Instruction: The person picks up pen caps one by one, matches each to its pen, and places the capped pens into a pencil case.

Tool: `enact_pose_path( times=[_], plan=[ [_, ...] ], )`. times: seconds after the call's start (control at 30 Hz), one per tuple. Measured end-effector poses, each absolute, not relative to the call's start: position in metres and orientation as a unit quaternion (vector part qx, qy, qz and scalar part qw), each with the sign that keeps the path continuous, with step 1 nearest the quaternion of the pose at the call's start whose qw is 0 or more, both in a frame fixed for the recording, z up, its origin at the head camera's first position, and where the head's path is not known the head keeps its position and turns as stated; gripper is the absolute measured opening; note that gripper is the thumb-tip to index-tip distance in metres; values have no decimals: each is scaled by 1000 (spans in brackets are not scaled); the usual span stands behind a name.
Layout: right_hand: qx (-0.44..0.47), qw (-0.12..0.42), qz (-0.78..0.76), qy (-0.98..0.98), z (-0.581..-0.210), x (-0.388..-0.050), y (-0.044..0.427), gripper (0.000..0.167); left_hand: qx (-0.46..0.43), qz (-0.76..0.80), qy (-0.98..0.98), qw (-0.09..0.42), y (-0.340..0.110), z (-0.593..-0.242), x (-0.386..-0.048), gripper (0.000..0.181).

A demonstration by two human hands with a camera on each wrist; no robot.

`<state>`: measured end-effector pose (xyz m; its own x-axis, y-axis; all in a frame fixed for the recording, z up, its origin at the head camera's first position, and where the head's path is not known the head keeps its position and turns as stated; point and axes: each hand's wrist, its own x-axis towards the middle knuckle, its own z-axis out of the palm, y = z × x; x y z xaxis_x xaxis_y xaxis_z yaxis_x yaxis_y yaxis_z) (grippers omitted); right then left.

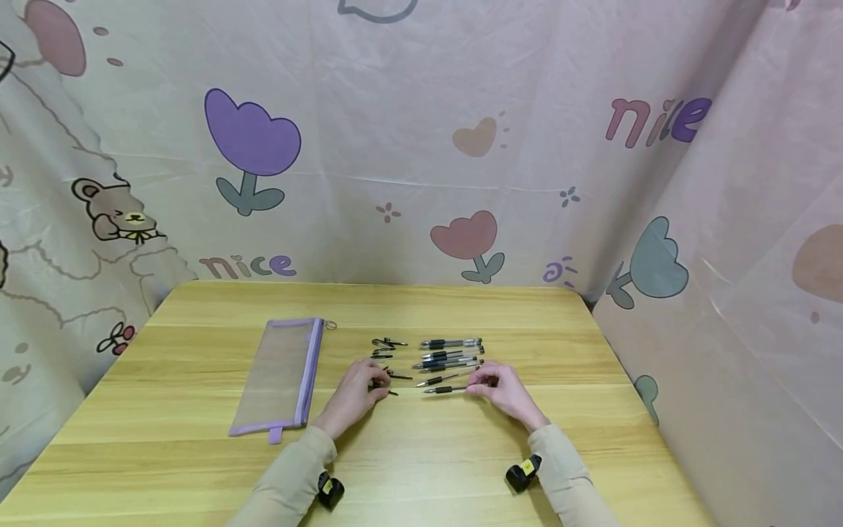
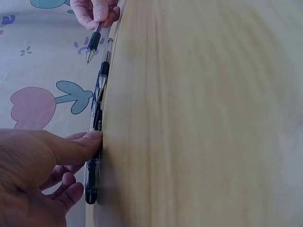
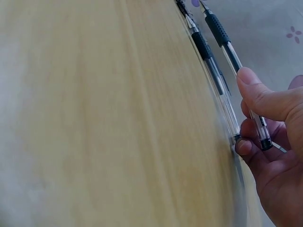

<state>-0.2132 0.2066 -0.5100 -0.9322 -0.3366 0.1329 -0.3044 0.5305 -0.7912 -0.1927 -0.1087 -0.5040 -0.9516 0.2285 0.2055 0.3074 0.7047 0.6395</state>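
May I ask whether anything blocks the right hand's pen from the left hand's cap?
Nothing visible: the head view shows bare tabletop between the gel pen in the right hand and the pen cap in the left hand.

My left hand pinches a black pen cap beside the wood-grain tabletop; beyond, my right hand holds a black-gripped pen, tip towards my left hand, near another pen.

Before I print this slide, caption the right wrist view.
Right hand holding a black-gripped pen above the wooden tabletop, near another pen.
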Motion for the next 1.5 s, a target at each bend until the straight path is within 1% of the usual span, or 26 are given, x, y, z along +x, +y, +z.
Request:
enact_pose_path(
  times=[0.43,0.67,1.07,1.5],
  plan=[
    [-181,22,-448,875,-512,-214,206,11,-161,-326,-930,60,-110,-505,-195,10],
    [-184,18,-448,875,-513,-214,207,10,-164,-318,-932,61,-109,-504,-197,11],
    [-171,21,-452,875,-511,-214,208,11,-157,-367,-915,62,-112,-501,-192,12],
    [-187,14,-449,874,-510,-212,208,12,-187,-436,-880,15,-115,-499,-177,10]
  ],
)
